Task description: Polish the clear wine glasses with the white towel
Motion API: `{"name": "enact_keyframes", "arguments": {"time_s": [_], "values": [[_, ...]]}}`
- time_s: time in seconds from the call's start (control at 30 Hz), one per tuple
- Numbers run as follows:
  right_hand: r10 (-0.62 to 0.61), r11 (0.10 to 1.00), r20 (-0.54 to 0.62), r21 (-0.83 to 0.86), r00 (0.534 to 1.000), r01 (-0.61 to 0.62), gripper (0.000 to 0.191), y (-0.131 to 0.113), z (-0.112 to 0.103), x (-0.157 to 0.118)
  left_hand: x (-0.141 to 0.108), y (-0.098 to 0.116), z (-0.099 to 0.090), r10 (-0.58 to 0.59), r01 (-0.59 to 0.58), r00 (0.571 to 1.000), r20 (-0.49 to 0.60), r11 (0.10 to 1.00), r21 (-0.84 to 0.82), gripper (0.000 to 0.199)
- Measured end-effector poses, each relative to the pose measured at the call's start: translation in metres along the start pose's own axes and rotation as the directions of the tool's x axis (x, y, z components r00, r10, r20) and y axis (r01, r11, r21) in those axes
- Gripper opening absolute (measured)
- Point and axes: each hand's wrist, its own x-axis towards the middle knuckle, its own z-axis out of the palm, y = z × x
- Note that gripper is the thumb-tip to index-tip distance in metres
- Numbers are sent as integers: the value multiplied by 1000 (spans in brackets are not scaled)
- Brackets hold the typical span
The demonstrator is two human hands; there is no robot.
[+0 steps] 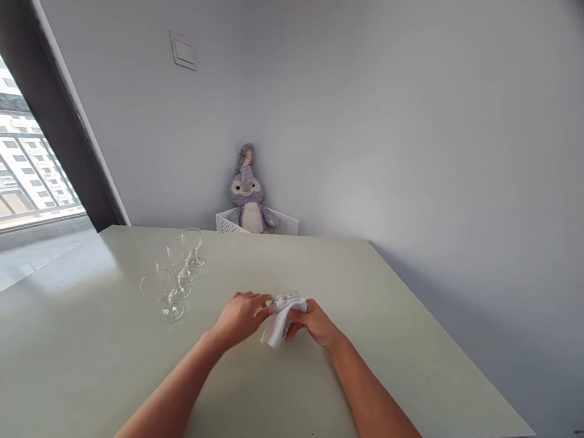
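Observation:
Over the middle of the table, my right hand (315, 321) is closed on a white cloth (278, 328), one end of which hangs down. The cloth lies against a clear drinking glass (293, 294), mostly covered by it and by my fingers. My left hand (246, 313) comes from the other side, its fingers and thumb closed on the glass at the cloth's edge. To the left, several clear stemmed glasses (172, 311) stand upright in a slanting row on the table.
The pale green table (235, 410) reaches to the grey wall (416, 137). Behind its far edge a grey plush toy (248, 195) sits in a white perforated basket (287, 224). A window (10, 125) with a railing is at left, and a light switch (183, 51) is on the wall.

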Motion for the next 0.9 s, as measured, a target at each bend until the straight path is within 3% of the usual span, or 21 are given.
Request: {"name": "enact_keyframes", "arguments": {"time_s": [0.07,0.1,0.2,0.33,0.4,0.47,0.57,0.67,0.73,0.83,0.9], "values": [[10,990,-123,138,992,7,35,7,-5,6,2,6,8,120,-66,965,-235,972,227,27],[24,979,-162,206,987,10,37,10,-7,8,3,7,11,174,-92,949,-263,950,297,27],[30,963,-175,269,984,19,38,15,-5,10,5,3,15,205,-125,955,-216,934,334,26],[-53,998,-27,22,998,53,28,9,4,5,3,-9,11,49,-24,982,-181,990,138,29],[-66,989,33,-128,997,69,21,2,7,0,2,-11,7,-89,85,991,-103,995,-47,31],[-89,963,50,-252,995,99,14,-6,9,-5,1,-11,4,-190,197,980,55,947,-253,35],[-205,892,40,-403,978,204,8,-12,6,-6,2,-8,-2,-158,280,948,276,827,-488,40],[-379,775,-27,-555,925,301,11,-10,-4,0,3,-7,-3,-99,298,937,336,729,-616,40],[-458,705,-97,-645,884,294,16,-6,-13,3,4,-8,-1,-110,309,939,327,691,-653,38],[-533,671,-231,-702,814,240,24,-7,-25,2,6,-15,2,-206,322,946,252,696,-642,38],[-593,667,-314,-707,741,234,29,-10,-27,-2,8,-21,3,-330,358,931,158,733,-579,39]]}}
